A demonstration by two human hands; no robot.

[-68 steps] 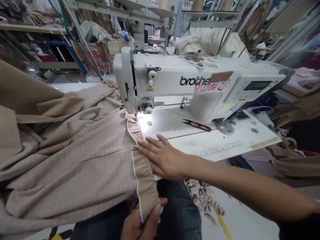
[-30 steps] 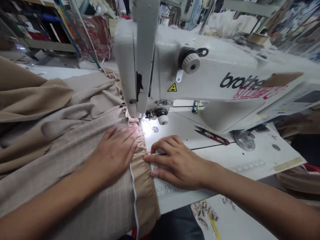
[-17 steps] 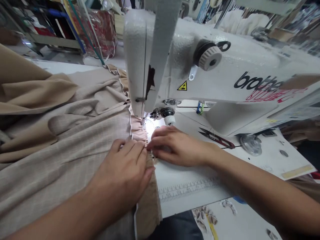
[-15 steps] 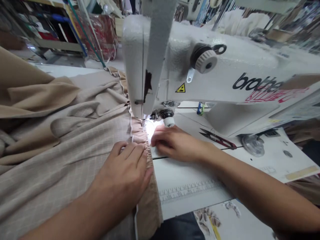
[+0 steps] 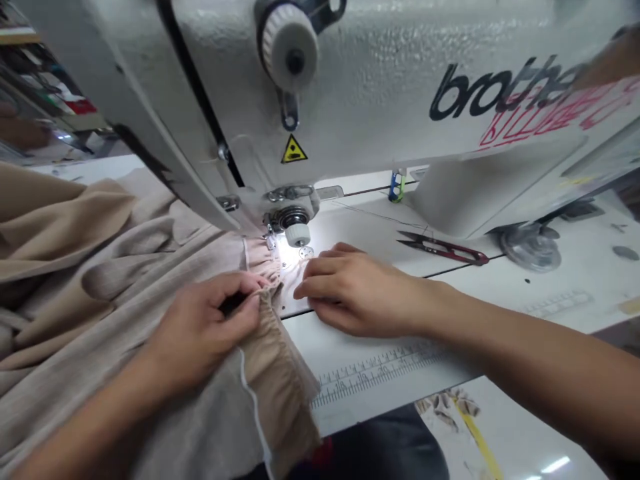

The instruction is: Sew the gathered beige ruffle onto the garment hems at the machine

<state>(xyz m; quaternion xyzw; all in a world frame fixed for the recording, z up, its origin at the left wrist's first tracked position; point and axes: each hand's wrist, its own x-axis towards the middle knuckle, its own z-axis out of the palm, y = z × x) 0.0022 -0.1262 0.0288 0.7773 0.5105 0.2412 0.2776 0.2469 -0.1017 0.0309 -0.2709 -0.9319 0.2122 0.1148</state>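
My left hand (image 5: 215, 327) pinches the gathered edge of a tan ruffle (image 5: 280, 380) between thumb and forefinger, just in front of the presser foot. The ruffle, edged with white stitching, runs along checked beige fabric (image 5: 100, 333) that spreads out to the left. A pinkish gathered stretch of it lies beside the lit needle area of the white sewing machine (image 5: 360, 93). On the machine bed, right of the ruffle, my right hand (image 5: 355, 290) rests with its fingers curled together. Whether its fingertips hold anything is hidden.
Thread snips (image 5: 443, 248) with dark red handles lie on the bed behind my right forearm. A ruler strip (image 5: 375, 375) marks the table's front. A clear plastic disc-shaped piece (image 5: 533, 247) stands at the right. Fabric scraps (image 5: 445, 408) lie below the table edge.
My left hand has gone from lying flat on the ruffle to pinching its edge, folding part of it up. My right hand has shifted slightly off the needle area. The view has moved closer.
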